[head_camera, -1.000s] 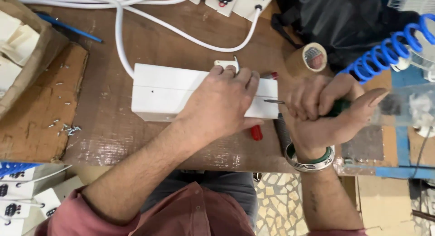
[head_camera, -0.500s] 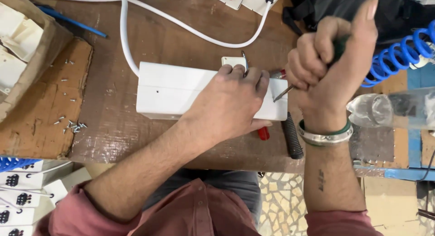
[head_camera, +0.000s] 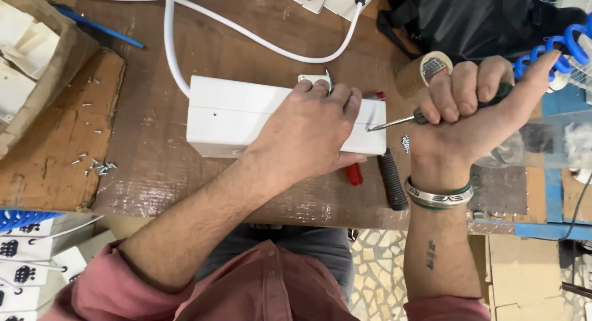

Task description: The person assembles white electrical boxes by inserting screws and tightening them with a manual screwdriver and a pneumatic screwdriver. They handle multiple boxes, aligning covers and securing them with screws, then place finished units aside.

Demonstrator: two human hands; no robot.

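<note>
Right hand is closed in a fist around a dark-handled screwdriver, thumb stretched out toward three o'clock. Its thin metal shaft slants down toward nine o'clock, and the tip touches the right end of a long white plastic box at the centre of a worn wooden bench. The wrist, wearing a metal bangle, is bent back, with the forearm rising from six o'clock.

Left hand lies flat, fingers spread, pressing the box down; its fingertips sit just beside the screwdriver tip.

Likely risk: the tip meets the box at a shallow slant, so a hard push could make it skid off and jab those nearby fingers or scratch the plastic. Whether a screw sits under the tip cannot be told. If the pressing hand eased, the box might slide toward nine o'clock.

A white cable leaves the box's far left corner toward twelve o'clock. Loose small screws lie on cardboard at nine o'clock. A tape roll rests at one o'clock.
</note>
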